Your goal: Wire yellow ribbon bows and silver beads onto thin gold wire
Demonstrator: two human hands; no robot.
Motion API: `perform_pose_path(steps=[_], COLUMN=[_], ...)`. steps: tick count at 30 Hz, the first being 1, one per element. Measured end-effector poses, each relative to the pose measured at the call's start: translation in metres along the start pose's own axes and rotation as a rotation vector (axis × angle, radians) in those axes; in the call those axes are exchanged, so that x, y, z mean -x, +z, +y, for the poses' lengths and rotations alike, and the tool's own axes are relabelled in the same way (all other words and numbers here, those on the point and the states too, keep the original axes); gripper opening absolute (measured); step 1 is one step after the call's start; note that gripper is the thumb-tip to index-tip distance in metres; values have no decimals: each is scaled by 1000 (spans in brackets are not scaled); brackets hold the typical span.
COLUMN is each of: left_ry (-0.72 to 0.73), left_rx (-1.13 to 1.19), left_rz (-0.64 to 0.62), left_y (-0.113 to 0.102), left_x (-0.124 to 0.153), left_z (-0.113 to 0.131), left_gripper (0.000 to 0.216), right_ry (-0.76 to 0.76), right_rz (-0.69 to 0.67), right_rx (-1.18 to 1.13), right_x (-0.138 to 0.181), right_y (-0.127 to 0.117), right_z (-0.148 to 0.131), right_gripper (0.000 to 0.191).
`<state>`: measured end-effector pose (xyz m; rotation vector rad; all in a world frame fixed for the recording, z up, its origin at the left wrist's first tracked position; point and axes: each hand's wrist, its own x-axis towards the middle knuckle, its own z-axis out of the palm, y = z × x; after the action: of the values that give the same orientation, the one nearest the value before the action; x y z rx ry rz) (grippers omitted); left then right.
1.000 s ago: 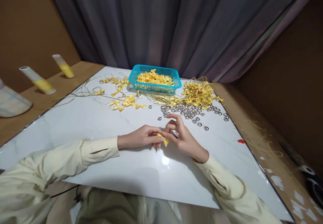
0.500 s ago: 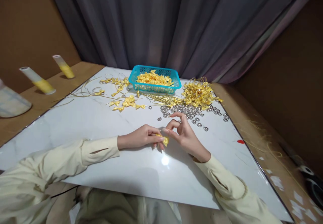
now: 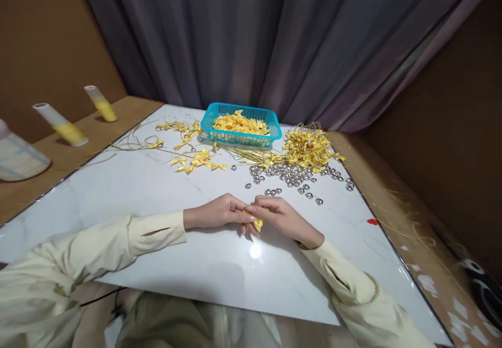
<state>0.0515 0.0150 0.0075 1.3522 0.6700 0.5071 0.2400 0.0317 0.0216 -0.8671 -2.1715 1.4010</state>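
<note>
A small yellow ribbon bow (image 3: 258, 224) is pinched in my left hand (image 3: 225, 212), just above the white tabletop. My right hand (image 3: 280, 215) meets it from the other side, thumb and fingers pressed together against the bow. Part of the bow is covered by the fingers, and I cannot make out whether anything else is between them. Beyond my right hand lies a spread of silver heart-shaped beads (image 3: 292, 174). A loose group of yellow bows (image 3: 201, 158) lies further off, ahead of my left hand.
A turquoise basket (image 3: 209, 134) full of yellow bows stands at the back. Beside it sit a heap of bows on gold cords (image 3: 309, 146) and a bundle of gold cords (image 3: 251, 153). Spools of yellow thread (image 3: 70, 131) stand left. Scissors (image 3: 480, 280) and paper scraps lie right.
My right hand has closed in on the bow, its raised fingers folding down to meet the left hand. The left hand has stayed almost still.
</note>
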Motion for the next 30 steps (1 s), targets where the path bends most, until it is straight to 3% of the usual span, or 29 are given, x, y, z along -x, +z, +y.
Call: perform_pose_path(steps=[8, 18, 23, 30], left_ry=[-13, -32, 0, 12], left_rx=[-86, -3, 59, 60], left_rz=[5, 12, 165, 183], left_y=[-2, -2, 0, 0], left_x=[1, -1, -2, -4], left_z=[5, 4, 1, -1], left_gripper=[30, 32, 29, 29], right_ry=[-65, -179, -105, -2], right_rz=[124, 228, 289, 200], right_rx=[21, 121, 140, 42], right_x=[1, -1, 0, 0], right_y=[6, 8, 3, 5], right_z=[-6, -1, 1, -3], right_gripper=[38, 37, 37, 39])
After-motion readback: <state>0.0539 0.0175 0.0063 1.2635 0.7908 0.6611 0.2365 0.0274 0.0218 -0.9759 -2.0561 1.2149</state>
